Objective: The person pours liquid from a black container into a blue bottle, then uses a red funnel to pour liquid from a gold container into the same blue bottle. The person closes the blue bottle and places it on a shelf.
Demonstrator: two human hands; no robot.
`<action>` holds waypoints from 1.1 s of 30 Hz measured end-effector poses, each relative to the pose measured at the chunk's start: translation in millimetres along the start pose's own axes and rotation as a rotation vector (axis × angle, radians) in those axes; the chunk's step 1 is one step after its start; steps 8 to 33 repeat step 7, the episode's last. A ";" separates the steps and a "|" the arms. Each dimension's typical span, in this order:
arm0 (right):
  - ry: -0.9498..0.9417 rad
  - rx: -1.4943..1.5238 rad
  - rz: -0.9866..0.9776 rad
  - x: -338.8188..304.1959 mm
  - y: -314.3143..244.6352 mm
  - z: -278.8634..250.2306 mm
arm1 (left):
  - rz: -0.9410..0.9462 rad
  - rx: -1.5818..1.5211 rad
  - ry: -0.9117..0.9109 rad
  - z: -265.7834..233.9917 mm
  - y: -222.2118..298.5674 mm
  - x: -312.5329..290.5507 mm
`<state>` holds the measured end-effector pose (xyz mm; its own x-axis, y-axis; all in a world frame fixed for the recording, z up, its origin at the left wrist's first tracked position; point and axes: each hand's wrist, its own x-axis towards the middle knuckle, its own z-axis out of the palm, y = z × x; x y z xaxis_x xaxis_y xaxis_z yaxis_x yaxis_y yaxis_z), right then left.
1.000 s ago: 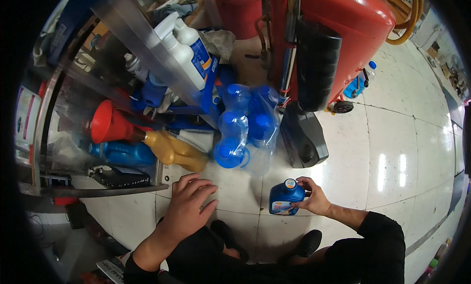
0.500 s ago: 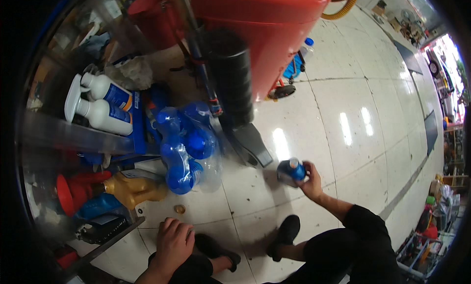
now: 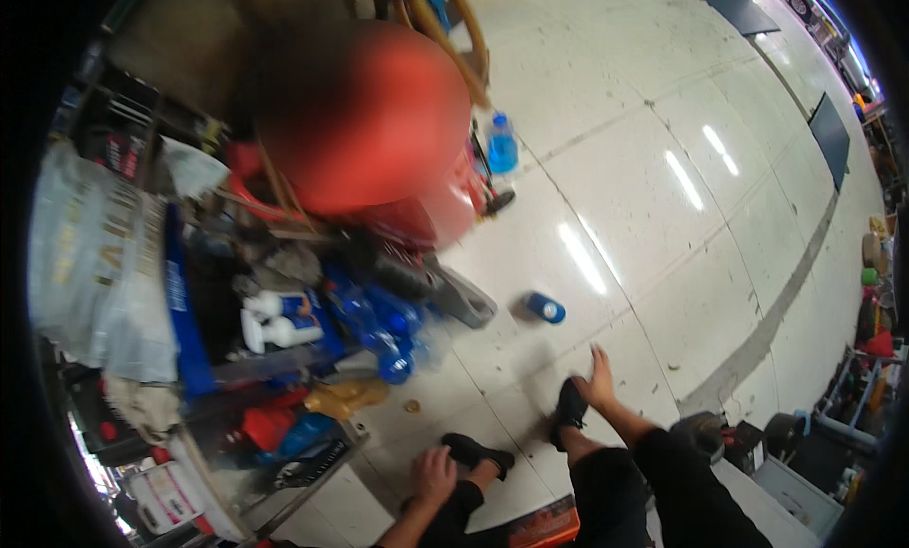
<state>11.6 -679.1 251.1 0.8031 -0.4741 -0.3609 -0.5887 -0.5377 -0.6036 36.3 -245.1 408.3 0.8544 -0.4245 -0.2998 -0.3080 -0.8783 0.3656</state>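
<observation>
A short blue can (image 3: pixel 545 307) with a pale round top rests on the tiled floor in front of me. My right hand (image 3: pixel 596 385) is apart from it, nearer to me, beside my right shoe (image 3: pixel 571 403). Its fingers are stretched out and hold nothing. Down by my left knee is my left hand (image 3: pixel 435 476), its fingers loosely curled with nothing visible in them. A small tan ring-like piece (image 3: pixel 412 407) lies on the floor beyond that hand.
Shrink-wrapped blue-capped bottles (image 3: pixel 396 335), white spray bottles (image 3: pixel 284 323) and a gold jug (image 3: pixel 347 395) crowd the left. Behind them is a blurred red machine (image 3: pixel 417 122). A bottle of blue liquid (image 3: pixel 502 145) stands beyond it. Shelves and a cart (image 3: pixel 852 406) line the right.
My right hand has let go of the blue can, leaving it on the floor, and has drawn back toward me. The view has shifted, showing more of the left shelves and an orange box below.
</observation>
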 end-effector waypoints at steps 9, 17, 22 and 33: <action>-0.358 0.221 0.467 -232.4 106.4 -274.4 | -0.067 -0.147 -0.295 -117.2 141.8 -41.1; -0.358 0.221 0.467 -232.4 106.4 -274.4 | -0.067 -0.147 -0.295 -117.2 141.8 -41.1; -0.358 0.221 0.467 -232.4 106.4 -274.4 | -0.067 -0.147 -0.295 -117.2 141.8 -41.1; -0.358 0.221 0.467 -232.4 106.4 -274.4 | -0.067 -0.147 -0.295 -117.2 141.8 -41.1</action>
